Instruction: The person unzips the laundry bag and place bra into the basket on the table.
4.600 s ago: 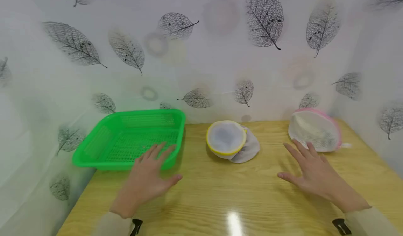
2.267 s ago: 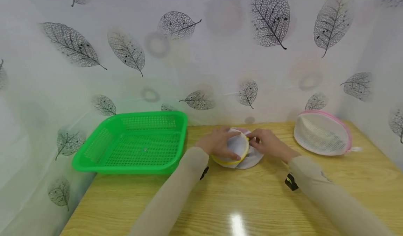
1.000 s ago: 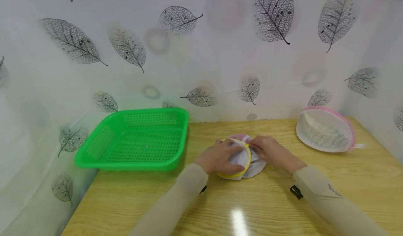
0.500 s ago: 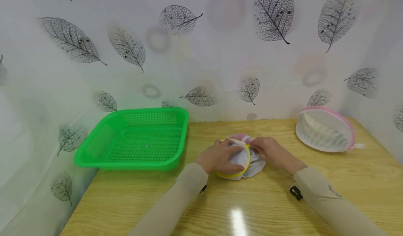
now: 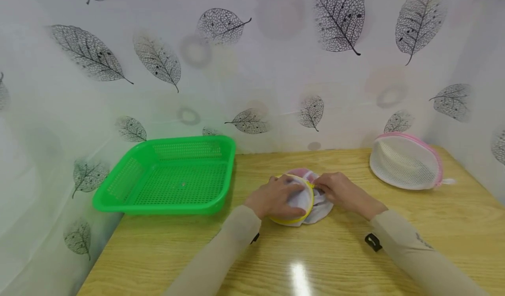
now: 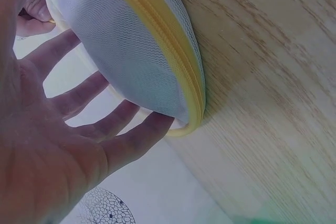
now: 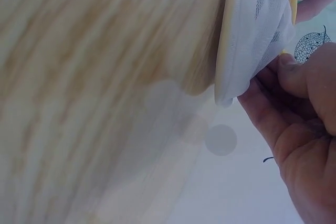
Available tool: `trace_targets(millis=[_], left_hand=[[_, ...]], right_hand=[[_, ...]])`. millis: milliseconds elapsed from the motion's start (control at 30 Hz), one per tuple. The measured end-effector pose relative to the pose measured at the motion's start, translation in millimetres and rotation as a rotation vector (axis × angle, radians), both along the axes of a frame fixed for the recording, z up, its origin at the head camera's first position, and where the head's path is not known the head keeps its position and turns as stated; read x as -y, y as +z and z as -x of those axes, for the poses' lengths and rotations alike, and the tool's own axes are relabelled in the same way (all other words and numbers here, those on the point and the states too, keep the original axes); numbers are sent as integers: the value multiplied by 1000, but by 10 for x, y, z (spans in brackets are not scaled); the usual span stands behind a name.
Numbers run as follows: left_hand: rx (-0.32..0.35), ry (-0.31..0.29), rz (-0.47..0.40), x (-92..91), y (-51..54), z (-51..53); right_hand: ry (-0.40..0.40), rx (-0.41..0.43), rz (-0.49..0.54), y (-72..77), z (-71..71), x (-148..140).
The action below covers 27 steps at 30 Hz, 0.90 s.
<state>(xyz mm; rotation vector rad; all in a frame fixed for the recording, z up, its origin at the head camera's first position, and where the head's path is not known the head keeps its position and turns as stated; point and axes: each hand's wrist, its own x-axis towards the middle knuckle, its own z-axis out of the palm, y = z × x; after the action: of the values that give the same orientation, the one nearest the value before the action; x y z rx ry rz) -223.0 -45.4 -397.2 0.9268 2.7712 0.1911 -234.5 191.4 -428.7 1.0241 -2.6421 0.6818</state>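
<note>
A small white mesh laundry bag point(image 5: 304, 201) with a yellow zipped rim lies mid-table, and a patch of pink shows at its far side. My left hand point(image 5: 274, 197) holds it from the left, thumb at the near side and fingers across the far side. In the left wrist view, those fingers point(image 6: 123, 148) lie spread along the rim, beside the yellow zipper point(image 6: 163, 30). On the bag's right, my right hand point(image 5: 341, 191) pinches the small yellow zipper pull point(image 7: 284, 53), which thumb and fingers mostly hide. How far the zipper runs open is unclear.
A green perforated plastic basket point(image 5: 169, 208) stands at the back left. Another mesh bag point(image 5: 406, 164), with pink trim and a white tab, rests at the back right. A leaf-printed curtain point(image 5: 272, 76) hangs behind the wooden table point(image 5: 307, 252).
Both hands came from above the table onto the yellow-rimmed laundry bag, and the right took its zipper pull. The bag shifted slightly nearer and rightward. Over the last second almost nothing moved.
</note>
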Motion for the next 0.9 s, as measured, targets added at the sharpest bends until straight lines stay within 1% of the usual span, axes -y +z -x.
trace_targets(millis=[267,500,633,733,900], left_hand=[[-24,10,2,-14,-8,-15],[-43,17,6,-26,-7,-54],[-62,20,2,-21,-26,-75],[-87,20,8,-14,-42,-75],[-91,21,16,-4,-53,-66]], right_hand=[[9,30,-4,33,-26,-11],[40,37,-9,57,-53,-19],[46,70,-17,89,-64,-3],[35,89,-33,120,-71,15],[38,85,-69,146,-87,28]])
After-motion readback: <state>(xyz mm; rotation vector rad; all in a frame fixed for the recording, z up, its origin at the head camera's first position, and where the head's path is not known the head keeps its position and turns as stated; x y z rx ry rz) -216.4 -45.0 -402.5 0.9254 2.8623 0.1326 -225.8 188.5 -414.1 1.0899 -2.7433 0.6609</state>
